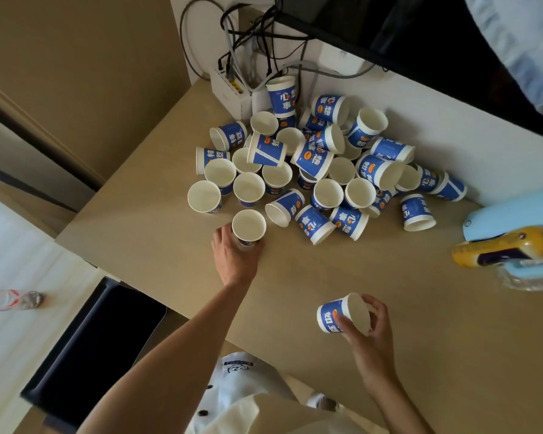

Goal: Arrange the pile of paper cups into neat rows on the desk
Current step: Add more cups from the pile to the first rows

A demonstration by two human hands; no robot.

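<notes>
A pile of blue-and-white paper cups [314, 158] lies at the back of the beige desk [389, 302], some upright, some on their sides. Several upright cups [249, 189] stand together at the pile's left front. My left hand [235, 255] grips one upright cup [249, 226] at the near left edge of that group, the cup standing on the desk. My right hand [369, 327] holds another cup [342, 314] tilted on its side above the desk's near part, apart from the pile.
A white router [229, 95] with tangled cables stands at the desk's back left corner. A light blue device [511, 214], a yellow bottle [502, 250] and crumpled plastic lie at the right edge. A dark chair [101, 346] sits below the desk's left front.
</notes>
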